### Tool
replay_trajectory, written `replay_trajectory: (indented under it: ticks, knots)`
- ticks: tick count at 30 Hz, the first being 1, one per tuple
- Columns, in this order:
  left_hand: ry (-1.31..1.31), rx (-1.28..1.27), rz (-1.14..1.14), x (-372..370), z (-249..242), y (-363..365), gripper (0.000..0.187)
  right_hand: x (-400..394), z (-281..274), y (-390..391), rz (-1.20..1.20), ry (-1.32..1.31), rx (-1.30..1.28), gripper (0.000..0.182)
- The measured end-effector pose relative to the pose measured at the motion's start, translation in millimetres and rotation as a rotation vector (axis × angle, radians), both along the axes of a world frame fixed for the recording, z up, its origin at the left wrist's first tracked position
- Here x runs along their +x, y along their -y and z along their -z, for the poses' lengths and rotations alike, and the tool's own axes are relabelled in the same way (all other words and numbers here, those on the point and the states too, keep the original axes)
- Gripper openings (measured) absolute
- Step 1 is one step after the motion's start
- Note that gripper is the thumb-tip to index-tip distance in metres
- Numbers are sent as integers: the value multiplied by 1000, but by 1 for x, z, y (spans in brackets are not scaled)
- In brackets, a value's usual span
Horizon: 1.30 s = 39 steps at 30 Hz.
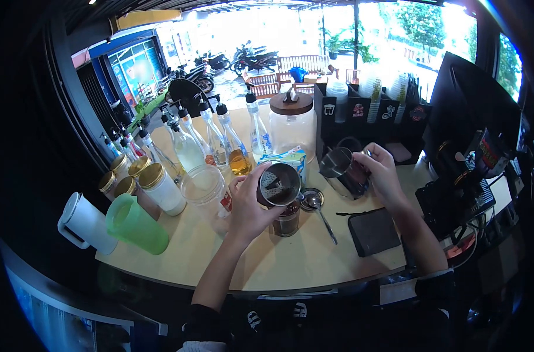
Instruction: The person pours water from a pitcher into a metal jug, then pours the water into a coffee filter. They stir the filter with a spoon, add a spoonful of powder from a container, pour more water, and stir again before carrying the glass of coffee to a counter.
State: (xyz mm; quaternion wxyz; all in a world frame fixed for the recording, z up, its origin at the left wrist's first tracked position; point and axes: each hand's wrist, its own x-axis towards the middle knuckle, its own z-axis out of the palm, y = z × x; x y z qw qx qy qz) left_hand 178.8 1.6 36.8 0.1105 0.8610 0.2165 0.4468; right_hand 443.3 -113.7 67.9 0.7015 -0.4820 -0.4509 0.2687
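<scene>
Left hand (249,202): closed around a dark round cup (280,185), held with its mouth in view, above a glass (286,224) with dark contents that stands on the surface (267,264).
Right hand (379,170): fingers gripping a clear jug (342,167) at its side, dark liquid within, the jug tilted.
Ladle (312,199): one, metal, between glass and pouch, handle toward the near edge.
Pouch (374,232): one, dark, lying flat below the jug.
Tub (203,188): one, clear, just beside the left hand.
Jar (292,126): one, wooden lid, behind the cup.
Pitchers: one green (136,226), one white (86,223), side by side.
</scene>
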Motion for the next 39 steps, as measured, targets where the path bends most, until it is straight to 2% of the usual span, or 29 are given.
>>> replay_trajectory:
  ticks: [5,12,15,19,21,22,24,25,27,29,30,32,39]
  knots:
    - [-49,6,-34,-4,-5,0,79,37,66,-5,153,-110,-33,17]
    - [15,-59,-20,-1,-2,-1,72,65,130,-16,168,-330,40,22]
    - [3,-68,-53,-2,-6,1,69,71,146,-19,139,-422,102,20]
    - [12,-78,-54,-3,-8,2,68,77,161,-17,186,-377,35,19]
    - [1,-84,-49,-3,-9,3,67,79,164,-12,305,-123,-101,11]
    - [2,-85,-48,-3,-9,3,67,76,162,-10,306,-122,-102,11]
    - [12,-85,-42,-2,-9,4,68,68,156,-5,736,555,10,6]
    - [13,-84,-43,-2,-9,4,68,58,150,1,735,556,12,6]
    - [21,-80,-59,-2,-10,5,68,27,131,19,288,773,-146,19]
    - [24,-81,-52,-2,-10,6,68,-12,113,31,58,1035,-370,30]
    - [25,-81,-41,-1,-11,6,69,-20,112,30,60,1034,-369,30]
    - [13,-74,-48,-1,-6,4,70,-27,110,27,-236,1449,-537,37]
    - [8,-75,-46,-3,1,1,76,-26,119,19,-333,1498,-324,30]
